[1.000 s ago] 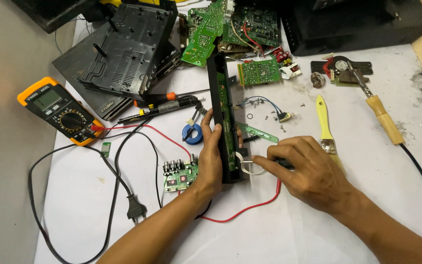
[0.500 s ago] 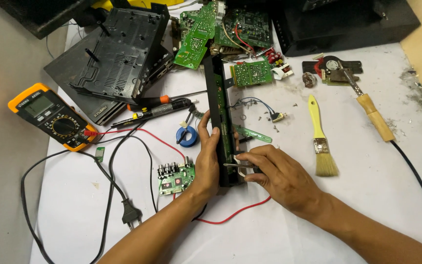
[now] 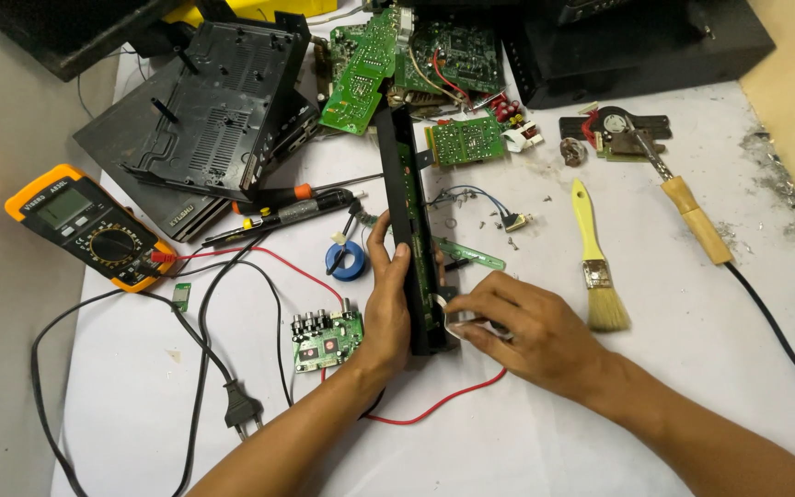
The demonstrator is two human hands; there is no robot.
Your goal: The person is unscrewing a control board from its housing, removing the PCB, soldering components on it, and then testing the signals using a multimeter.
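Note:
A long black front panel with a narrow green board inside stands on its edge in the middle of the white table, running away from me. My left hand grips its near end from the left side. My right hand is at the same end from the right, its fingertips pinched on a small pale part against the panel. What exactly the fingers hold is too small to tell. A red wire curves under both hands.
Orange multimeter at left, small green board beside my left wrist, blue coil, screwdrivers, black casing and green boards at the back. Yellow brush, soldering iron at right. Mains plug near front.
Both hands stay on the near end of the panel. The view has shifted slightly, and my right hand's fingers have closed more tightly against the panel's end.

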